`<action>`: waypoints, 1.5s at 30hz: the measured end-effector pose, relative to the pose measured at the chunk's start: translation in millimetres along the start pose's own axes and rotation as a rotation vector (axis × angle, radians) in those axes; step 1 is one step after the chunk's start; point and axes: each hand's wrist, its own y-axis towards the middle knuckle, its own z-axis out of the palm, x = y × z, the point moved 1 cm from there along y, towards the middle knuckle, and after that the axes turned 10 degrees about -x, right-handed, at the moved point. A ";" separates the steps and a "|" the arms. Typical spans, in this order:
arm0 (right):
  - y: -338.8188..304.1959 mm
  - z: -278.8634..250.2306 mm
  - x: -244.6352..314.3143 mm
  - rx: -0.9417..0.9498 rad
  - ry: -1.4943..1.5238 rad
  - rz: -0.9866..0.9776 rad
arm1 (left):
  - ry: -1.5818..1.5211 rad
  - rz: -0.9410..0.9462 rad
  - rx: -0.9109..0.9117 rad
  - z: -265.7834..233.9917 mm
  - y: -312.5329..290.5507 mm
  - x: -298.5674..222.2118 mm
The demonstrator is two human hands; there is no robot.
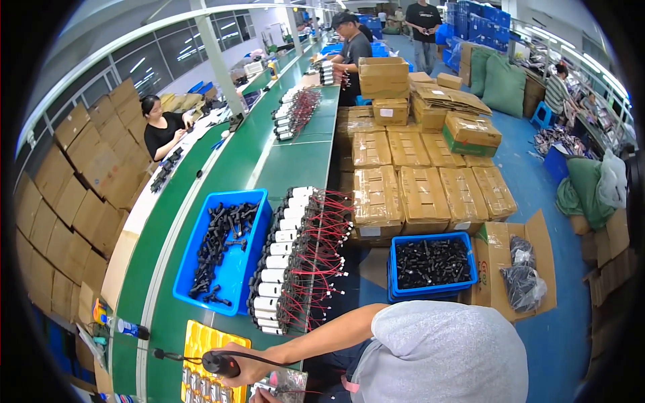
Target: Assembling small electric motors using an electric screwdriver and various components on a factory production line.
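Observation:
My right hand (250,368) is closed around a black electric screwdriver (220,364) with a cord and a hanging loop, held over the yellow tray (196,336). Silver metal parts (207,388) stand in rows in that tray. At the lower edge, my left hand (265,397) is partly cut off; its fingers grip a small white part (263,387). Beside it lies a clear plastic bag (290,380), with a red wire nearby. Beyond my hands, a long row of white cylindrical assemblies (274,275) with black ends trails red wires over the bench edge.
A blue bin (243,282) of black parts stands on the green bench (161,295). Another blue bin (433,290) and an open carton (547,282) are on the floor side, before stacked cartons (420,195). Co-workers (356,50) (162,127) sit or stand along the line.

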 end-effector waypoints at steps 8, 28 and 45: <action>-13.0 3.1 14.4 -0.053 0.151 0.014 | -0.009 -0.009 0.045 15.8 -9.4 -24.6; 12.0 19.4 5.3 0.145 0.074 0.086 | -0.127 0.093 -0.054 42.0 0.4 35.7; 20.9 73.8 -30.6 0.216 -0.056 0.016 | -0.114 -0.288 0.184 9.0 32.4 46.8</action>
